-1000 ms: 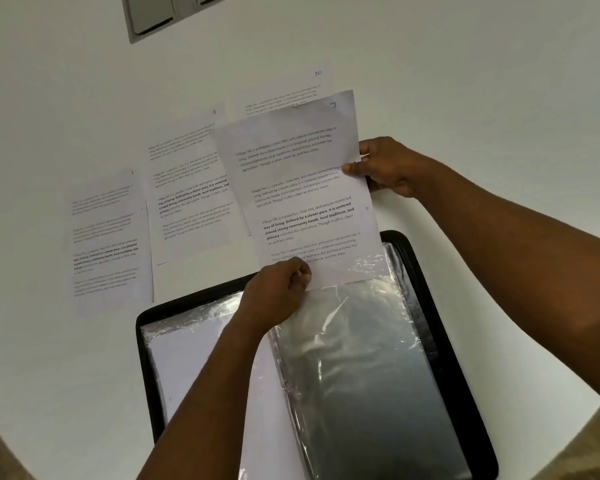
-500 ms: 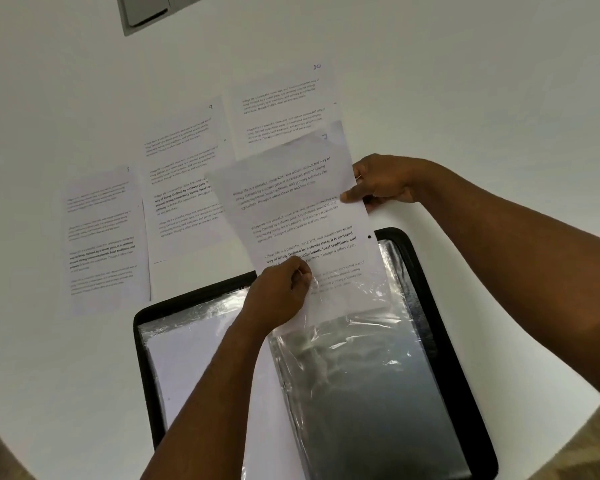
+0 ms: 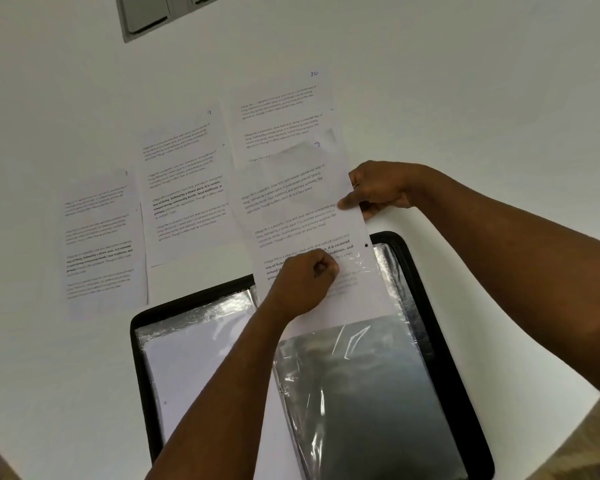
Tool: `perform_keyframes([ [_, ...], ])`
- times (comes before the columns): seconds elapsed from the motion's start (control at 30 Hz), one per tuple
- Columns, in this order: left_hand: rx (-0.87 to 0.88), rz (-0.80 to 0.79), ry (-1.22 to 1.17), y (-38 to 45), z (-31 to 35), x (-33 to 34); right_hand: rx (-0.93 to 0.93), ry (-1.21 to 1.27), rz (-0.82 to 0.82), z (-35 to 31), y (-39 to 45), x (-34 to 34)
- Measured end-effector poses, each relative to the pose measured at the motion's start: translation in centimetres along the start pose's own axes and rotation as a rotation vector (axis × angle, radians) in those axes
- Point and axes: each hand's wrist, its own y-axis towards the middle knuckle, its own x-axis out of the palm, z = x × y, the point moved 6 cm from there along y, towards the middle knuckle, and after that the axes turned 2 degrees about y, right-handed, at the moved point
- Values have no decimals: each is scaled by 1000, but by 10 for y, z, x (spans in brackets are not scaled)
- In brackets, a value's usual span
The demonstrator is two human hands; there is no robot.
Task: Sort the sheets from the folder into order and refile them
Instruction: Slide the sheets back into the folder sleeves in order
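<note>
I have a thin printed sheet (image 3: 302, 216), matte white with blocks of small type and one punched hole near its right edge, partway into a clear plastic sleeve (image 3: 371, 393); its lower part shows through the glossy, crinkled film while its upper part lies out over the white table (image 3: 465, 81). My right hand (image 3: 378, 190) pinches the sheet's right edge between thumb and curled fingers, and my left hand (image 3: 305, 282) is curled at the sleeve's mouth, gripping the film and paper there, though I cannot tell which layers lie between my fingers. The sleeve belongs to the open black folder (image 3: 444, 341), a rounded-corner rectangle lying at the table's near edge; its left page is another shiny sleeve (image 3: 194, 344) with blank white paper inside, and my left forearm crosses over it. Three more printed sheets lie flat on the table beyond the folder: one marked 10 (image 3: 281, 109) farthest back, its lower part covered by the sheet I hold; one marked 9 (image 3: 184, 188) to its left; and a third (image 3: 99, 244) nearer the table's left edge, whose number is too faint to read. A grey panel (image 3: 160, 12) sits at the table's far edge.
</note>
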Motion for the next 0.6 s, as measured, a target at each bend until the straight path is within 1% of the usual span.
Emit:
perform_keyframes([
  [0.1,-5,7,-9,-2,0,-2,39,-126,-101,6,-4,6],
  [0.23,-26,34,14,-1,1,-2,126,-394,-203,12,-12,17],
  [0.3,-14,46,17,-4,1,-3,110,-387,-231,12,-13,21],
  [0.33,-3,49,21,-6,2,-4,80,-325,-217,12,-11,21],
  [0.37,9,50,33,-7,2,-4,42,-235,-168,11,-8,21],
  [0.43,20,44,66,-10,2,-5,-55,-111,1,9,-5,14],
  [0.47,8,38,91,-11,0,-6,-92,-124,60,10,-4,12],
  [0.5,-21,31,122,-13,-3,-8,-106,-167,69,11,-4,12],
  [0.6,-108,13,189,-22,-25,-17,-61,-366,-51,19,-8,18],
])
